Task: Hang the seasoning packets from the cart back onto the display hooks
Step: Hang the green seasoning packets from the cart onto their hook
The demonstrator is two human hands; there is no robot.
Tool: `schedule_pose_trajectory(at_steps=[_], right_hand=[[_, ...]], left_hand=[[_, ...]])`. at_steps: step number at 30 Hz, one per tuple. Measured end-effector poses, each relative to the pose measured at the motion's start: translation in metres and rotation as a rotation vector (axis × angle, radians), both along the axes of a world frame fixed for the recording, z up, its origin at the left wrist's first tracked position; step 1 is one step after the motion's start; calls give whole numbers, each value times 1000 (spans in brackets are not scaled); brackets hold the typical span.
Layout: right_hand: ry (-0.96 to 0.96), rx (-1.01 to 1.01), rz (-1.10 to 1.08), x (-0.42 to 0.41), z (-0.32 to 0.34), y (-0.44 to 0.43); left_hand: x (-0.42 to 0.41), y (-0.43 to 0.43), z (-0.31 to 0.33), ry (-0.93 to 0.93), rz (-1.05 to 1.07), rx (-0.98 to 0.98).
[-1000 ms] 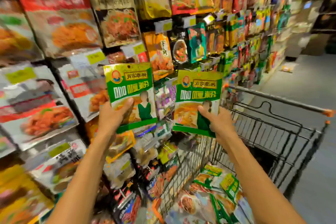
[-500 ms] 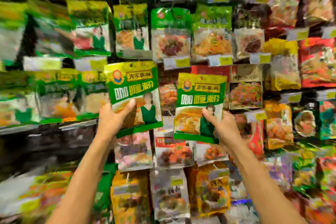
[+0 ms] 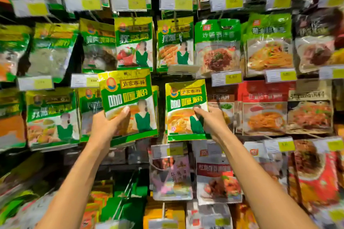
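Note:
My left hand [image 3: 107, 126] grips a green and yellow seasoning packet [image 3: 126, 96] by its lower left, thumb across the front. My right hand [image 3: 210, 121] grips a second, matching packet [image 3: 186, 106] by its lower right edge. Both packets are held upright in front of the display wall, side by side with a dark gap between them. Behind the left packet hang more green packets of the same brand [image 3: 89, 106]. The hooks themselves are hidden behind packets and price tags. The cart is out of view.
Rows of hanging packets fill the wall: green ones [image 3: 175, 42] above and to the left, red ones [image 3: 264, 108] to the right, a white and red one [image 3: 216, 171] below. White and yellow price tags [image 3: 226, 78] stick out at hook ends.
My view swung left from the cart and aisle onto the display wall. Both hands carried their packets closer to the green hanging rows, and the cart left the view.

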State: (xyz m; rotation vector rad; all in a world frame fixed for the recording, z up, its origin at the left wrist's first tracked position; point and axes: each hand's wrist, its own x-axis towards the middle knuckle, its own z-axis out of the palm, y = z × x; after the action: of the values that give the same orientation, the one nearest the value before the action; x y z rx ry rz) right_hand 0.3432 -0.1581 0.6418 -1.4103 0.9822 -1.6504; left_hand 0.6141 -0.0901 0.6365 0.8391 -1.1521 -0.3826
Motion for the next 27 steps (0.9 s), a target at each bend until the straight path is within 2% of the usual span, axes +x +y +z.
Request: schedule_pose_trajectory(at_steps=[13, 17, 19, 22, 23, 25, 27], right_hand=[[-28, 85, 66, -1, -1, -42], [54, 54, 69, -4, -6, -38], [115, -9, -6, -6, -13, -29], [176, -220, -382, -8, -28, -14], [157, -304, -413, -5, -30, -6], [113, -349, -256, 4, -28, 6], [80, -288, -37, 14, -22, 10]], left_hand=[[-20, -26, 0, -1, -19, 13], [-29, -31, 1, 18, -37, 29], [-36, -32, 0, 15, -49, 33], [-49, -34, -4, 9, -93, 55], [-54, -35, -6, 5, -113, 67], [-68, -38, -10, 3, -181, 90], [-83, -40, -13, -19, -241, 112]])
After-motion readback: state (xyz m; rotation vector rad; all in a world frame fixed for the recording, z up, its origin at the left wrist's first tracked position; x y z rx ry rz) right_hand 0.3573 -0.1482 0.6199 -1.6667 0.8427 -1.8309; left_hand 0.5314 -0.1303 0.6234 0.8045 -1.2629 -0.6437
